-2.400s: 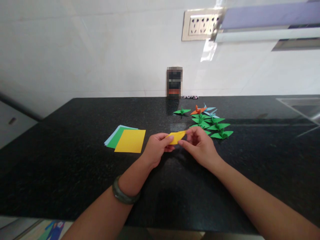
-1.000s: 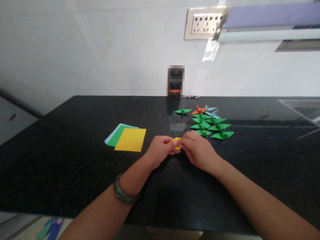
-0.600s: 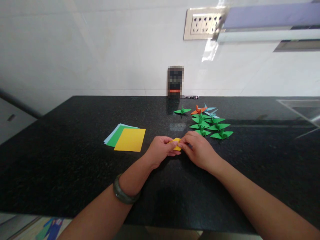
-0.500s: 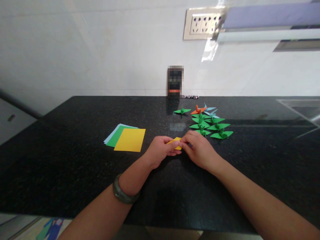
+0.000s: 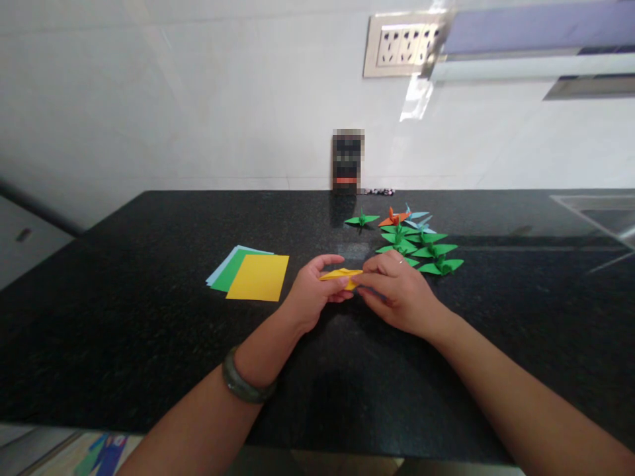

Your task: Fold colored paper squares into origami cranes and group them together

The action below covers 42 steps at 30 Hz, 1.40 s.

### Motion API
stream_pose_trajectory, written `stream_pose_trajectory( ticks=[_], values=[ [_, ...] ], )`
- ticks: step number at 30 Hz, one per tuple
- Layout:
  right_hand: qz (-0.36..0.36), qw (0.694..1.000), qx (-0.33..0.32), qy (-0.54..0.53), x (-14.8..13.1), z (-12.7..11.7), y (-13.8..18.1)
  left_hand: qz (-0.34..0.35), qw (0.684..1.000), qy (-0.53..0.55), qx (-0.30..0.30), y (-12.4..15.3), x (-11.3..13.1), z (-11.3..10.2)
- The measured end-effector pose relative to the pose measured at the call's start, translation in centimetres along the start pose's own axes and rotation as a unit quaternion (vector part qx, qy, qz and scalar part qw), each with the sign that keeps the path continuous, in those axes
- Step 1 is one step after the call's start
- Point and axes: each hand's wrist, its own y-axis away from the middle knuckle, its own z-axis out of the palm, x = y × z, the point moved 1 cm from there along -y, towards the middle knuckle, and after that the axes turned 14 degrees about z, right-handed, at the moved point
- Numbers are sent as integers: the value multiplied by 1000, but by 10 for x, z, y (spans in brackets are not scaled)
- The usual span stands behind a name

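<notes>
A small piece of folded yellow paper (image 5: 342, 274) is held between both hands above the dark countertop. My left hand (image 5: 315, 291) grips its left part, thumb on the near side and index finger raised behind it. At the paper's right end, my right hand (image 5: 401, 287) has its fingers on the edge, partly hiding it. A ring shows on one right finger, and a dark bangle (image 5: 243, 380) circles the left wrist. Just beyond the right hand stand several green paper cranes (image 5: 441, 266) in rows.
Loose square sheets lie fanned at the left, a yellow sheet (image 5: 258, 277) on top of green and blue ones. Behind are an orange crane (image 5: 393, 217), light blue cranes (image 5: 419, 225) and a lone green crane (image 5: 362, 219). A blurred-out upright object (image 5: 347, 162) leans at the wall.
The yellow paper now looks wider and more opened out. My left index finger has lifted off it, and the right fingers have shifted along its right edge.
</notes>
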Motion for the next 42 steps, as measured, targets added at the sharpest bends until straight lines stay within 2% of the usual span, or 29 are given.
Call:
stream_pose_trajectory(
  ticks=[3,10,12,14,15,17,20,22,26,30,34,39,42],
  values=[
    [-6,1000,1,12,0,1,0,1,1000,18,-7,0,0,-1],
    [-21,999,36,29,-4,0,-2,-62,995,76,-25,2,2,2],
    [-18,999,28,27,-5,0,-2,-69,995,65,-33,2,2,2],
    [0,1000,9,26,-4,1,-2,-59,998,6,-37,1,0,2],
    [16,1000,3,22,-3,1,-2,-36,998,-44,-36,1,-1,1],
    [60,998,-4,-4,0,2,-2,49,985,-160,-36,-1,-2,0],
    [104,991,-32,-76,4,3,-3,204,936,-281,-54,-2,0,0],
    [118,983,-64,-124,5,4,-3,232,920,-310,-66,-1,1,-1],
    [214,951,-75,-213,4,11,-1,134,946,-287,-65,0,-1,-1],
    [275,915,-67,-287,5,15,0,65,981,-171,-67,2,-2,1],
    [265,900,-71,-338,8,11,0,36,994,-82,-69,3,-2,4],
    [209,904,-52,-370,12,7,-1,6,998,-6,-57,4,-4,5],
    [200,902,-52,-378,12,7,0,-12,997,31,-67,4,-6,4]
  ],
)
